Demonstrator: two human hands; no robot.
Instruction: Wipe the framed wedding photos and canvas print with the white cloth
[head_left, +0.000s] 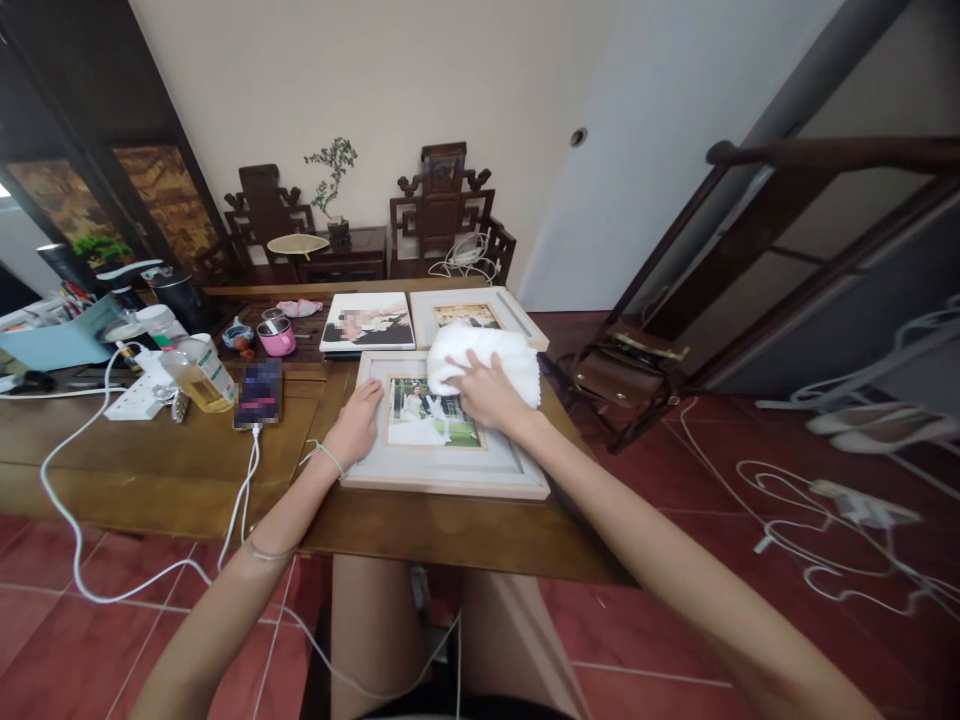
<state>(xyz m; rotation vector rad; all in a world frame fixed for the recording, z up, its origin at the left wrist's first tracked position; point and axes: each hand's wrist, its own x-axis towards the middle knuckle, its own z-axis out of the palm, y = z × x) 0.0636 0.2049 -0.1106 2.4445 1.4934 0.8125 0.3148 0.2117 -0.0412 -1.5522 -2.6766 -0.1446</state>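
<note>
A light wooden picture frame (442, 470) with a wedding photo lies flat on the wooden table (150, 450) in front of me. My left hand (356, 420) rests flat on the frame's left border, fingers stretched out. My right hand (487, 390) presses a white cloth (487, 355) onto the upper right part of the frame's glass, fingers spread over the cloth. A second frame (517, 320) lies just behind, partly covered by the cloth, and a photo album (367, 320) lies to its left.
A phone (259, 392) on a white charging cable, a power strip (135, 400), a bottle (199, 375), a pink cup (276, 337) and clutter fill the table's left. Carved chairs (442, 215) stand behind. A stair rail (787, 200) and loose cables (825, 500) are at right.
</note>
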